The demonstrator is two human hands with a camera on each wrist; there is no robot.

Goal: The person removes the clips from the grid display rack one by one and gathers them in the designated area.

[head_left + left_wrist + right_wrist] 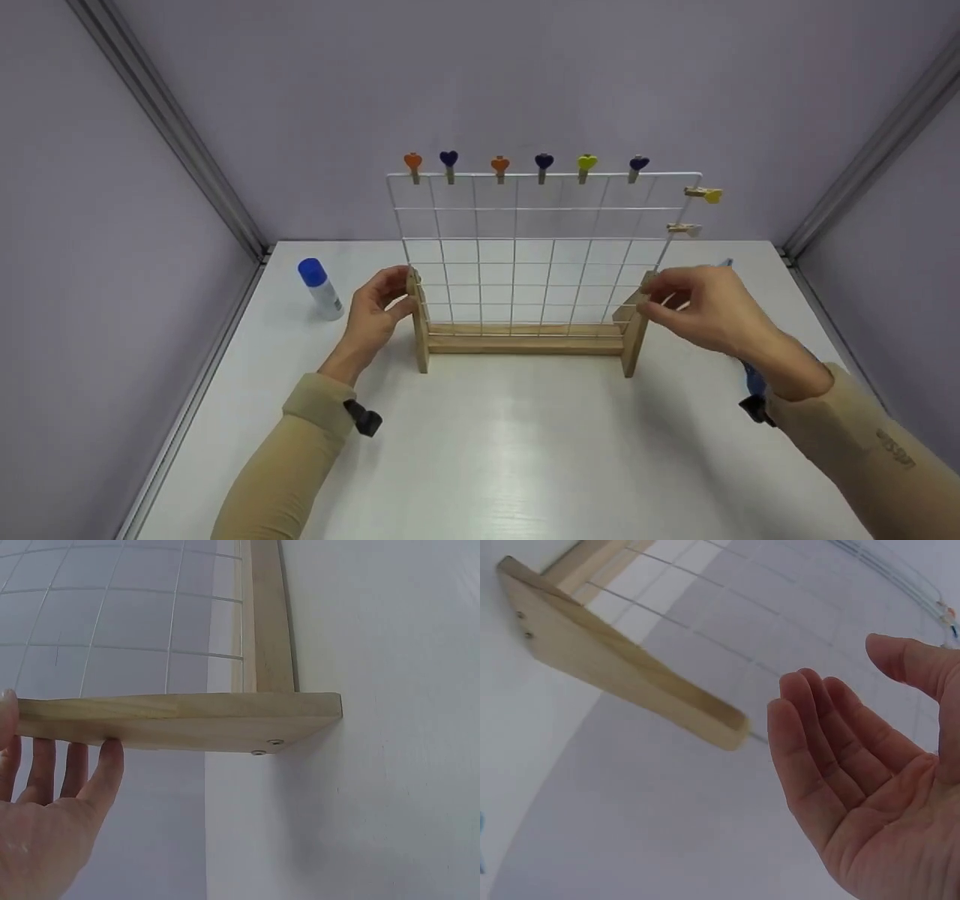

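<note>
A white wire grid panel (540,255) stands in a wooden stand (525,343) on the white table (525,450). Several heart-topped clothespins (499,166) are clipped along its top edge, and two more (703,194) on its right side. My left hand (405,289) holds the top of the left upright (418,330); in the left wrist view the upright (195,720) lies between the thumb and fingers of that hand (64,736). My right hand (664,296) hovers at the right upright (634,345). In the right wrist view that hand (832,667) is relaxed, a little apart from the upright (622,675).
A small white bottle with a blue cap (320,289) stands at the left of the table. A blue object (726,263) lies behind my right hand, mostly hidden. Grey walls close in the table at the back and on both sides.
</note>
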